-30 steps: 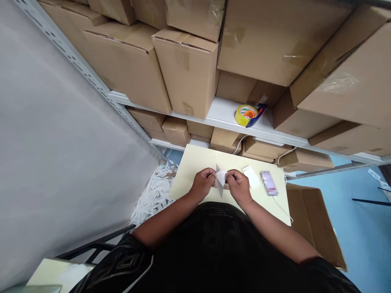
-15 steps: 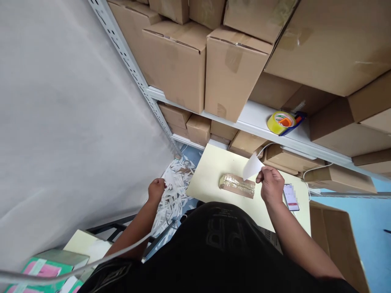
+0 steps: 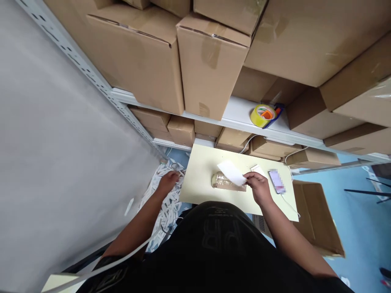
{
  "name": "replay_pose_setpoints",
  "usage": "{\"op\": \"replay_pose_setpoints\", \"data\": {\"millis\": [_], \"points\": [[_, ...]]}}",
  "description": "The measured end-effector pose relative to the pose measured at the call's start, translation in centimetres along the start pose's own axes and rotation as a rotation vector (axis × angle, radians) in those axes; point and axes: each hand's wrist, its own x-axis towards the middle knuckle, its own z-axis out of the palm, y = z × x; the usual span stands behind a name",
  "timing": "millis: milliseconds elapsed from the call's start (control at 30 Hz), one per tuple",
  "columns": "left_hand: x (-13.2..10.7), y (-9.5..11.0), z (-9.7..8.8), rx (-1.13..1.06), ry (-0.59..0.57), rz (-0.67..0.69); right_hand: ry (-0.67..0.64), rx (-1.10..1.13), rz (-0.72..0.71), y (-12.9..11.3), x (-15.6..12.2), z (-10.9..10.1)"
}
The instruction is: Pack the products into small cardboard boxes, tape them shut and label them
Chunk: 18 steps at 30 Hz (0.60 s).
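Observation:
My right hand (image 3: 257, 186) pinches a small white paper label (image 3: 231, 172) by its right edge. The label tilts over a package (image 3: 227, 186) wrapped in brown cardboard and clear shiny tape, hiding part of it. That package lies on the pale yellow table (image 3: 198, 167). My left hand (image 3: 169, 182) hangs left of the table's edge, above a heap of white paper strips (image 3: 161, 207) on the floor. Its fingers are curled together, with nothing showing in them. One white strip (image 3: 128, 206) shows apart from the heap, against the grey wall.
A phone (image 3: 276, 181) with a cable lies on the table's right side, near a small white item (image 3: 258, 169). Shelves ahead hold several cardboard boxes (image 3: 210, 69) and a yellow tape roll in a dispenser (image 3: 263, 115). An open carton (image 3: 317, 215) stands right of the table.
The view has shifted. My right hand has brought the label left and lower, over the package. My left hand has moved closer to the table, and a loose white strip now shows by the wall.

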Motion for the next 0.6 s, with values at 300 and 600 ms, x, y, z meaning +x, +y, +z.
{"op": "replay_pose_setpoints", "data": {"millis": [300,600], "points": [[-6.1,15.4,8.5,-0.498,-0.762,0.214,-0.228,-0.342,-0.077,0.8,0.7,-2.9],[-6.7,15.4,13.9,-0.329,-0.269,0.21,-0.197,-0.623,-0.082,5.1,4.0,-4.3]]}}
